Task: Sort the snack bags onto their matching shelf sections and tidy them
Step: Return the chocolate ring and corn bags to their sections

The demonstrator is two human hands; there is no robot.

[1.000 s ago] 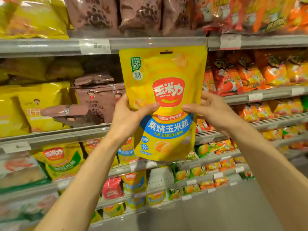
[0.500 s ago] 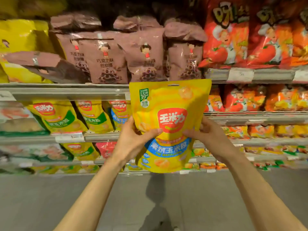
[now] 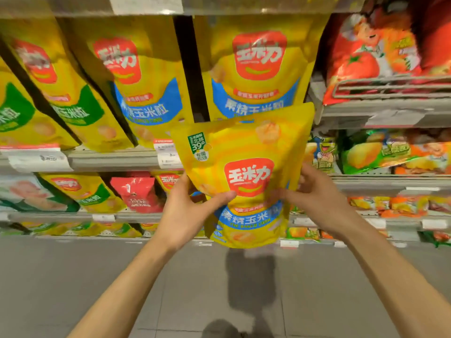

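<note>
Snack bag: a yellow baked-corn bag with a blue band (image 3: 246, 176) is held up in front of the shelves, between both hands.
Orientation: its long axis is seen running top to bottom, tilted a little, with the top edge leaning to the right; the printed face is turned toward the camera.
Left hand: the left hand (image 3: 192, 211) is gripped round the bag's left edge, thumb laid across the front under the red logo.
Right hand: the right hand (image 3: 314, 191) is pinched on the bag's right edge, thumb on the front, fingers behind.
Behind: the bag's top edge overlaps the lower part of a matching blue-band bag on the shelf (image 3: 256, 69); a second blue-band bag (image 3: 144, 89) is set to the left of that one, a dark gap between them.
Further left: two green-band yellow bags (image 3: 70, 93) are seen leaning on the same shelf.
Shelf: a grey shelf rail (image 3: 109, 159) with price tags (image 3: 36, 159) runs under these bags.
Right side: red tomato-print bags (image 3: 371, 57) are stacked on the neighbouring section.
Lower shelf: a red bag (image 3: 139, 191) is seen beside another green-band bag (image 3: 83, 191).
Floor: grey floor tiles (image 3: 73, 276) lie below.
</note>
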